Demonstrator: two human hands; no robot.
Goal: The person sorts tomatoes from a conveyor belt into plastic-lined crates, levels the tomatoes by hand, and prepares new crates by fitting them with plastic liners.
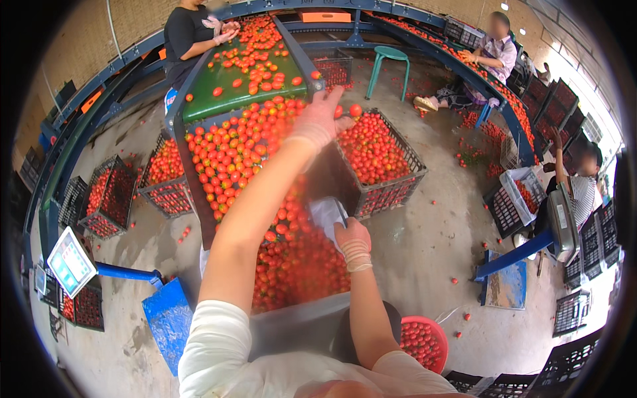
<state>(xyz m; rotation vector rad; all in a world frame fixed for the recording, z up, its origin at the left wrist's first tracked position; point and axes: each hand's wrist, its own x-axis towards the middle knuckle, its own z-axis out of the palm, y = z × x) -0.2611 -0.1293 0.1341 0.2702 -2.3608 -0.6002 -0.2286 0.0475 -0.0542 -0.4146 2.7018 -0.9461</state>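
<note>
Small red tomatoes [229,164] cover the sloping chute below a green conveyor belt [209,99]. My left hand [318,117], in a thin pale glove, reaches over the chute's right edge with fingers spread, close to a few tomatoes by the black crate [393,174]; nothing shows in its grasp. My right hand [354,241], gloved too, grips the edge of a lined crate [338,211], whose white liner shows beside the fingers. Tomatoes [298,268] fill this container in front of me, some blurred as they move. The black crate beyond holds many tomatoes.
A person in black [186,45] stands left of the belt; another sits at the right conveyor [497,49]. Tomato crates [166,199] stand at left, a red basin [440,348] at lower right. Blue scales [166,318] flank me. A green stool [390,52] stands beyond.
</note>
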